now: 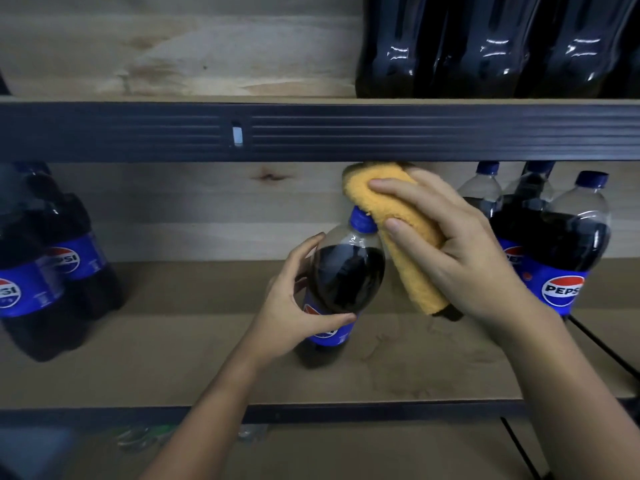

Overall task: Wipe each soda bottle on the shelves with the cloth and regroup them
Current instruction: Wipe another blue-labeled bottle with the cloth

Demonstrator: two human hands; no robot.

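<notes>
Wooden shelf (173,358) boards are seen behind the soda bottle (341,282), which stands mid-shelf. The bottle is gripped by the left hand (294,306), fingers curled around its body. Just right of it, the orange cloth (398,230) is pinched by the right hand (460,251) against the cap. The full bottle is judged heavy and slippery; its body should be held.

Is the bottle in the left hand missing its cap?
No, the bottle gripped by the left hand has its blue cap on, beside the orange cloth.
</notes>
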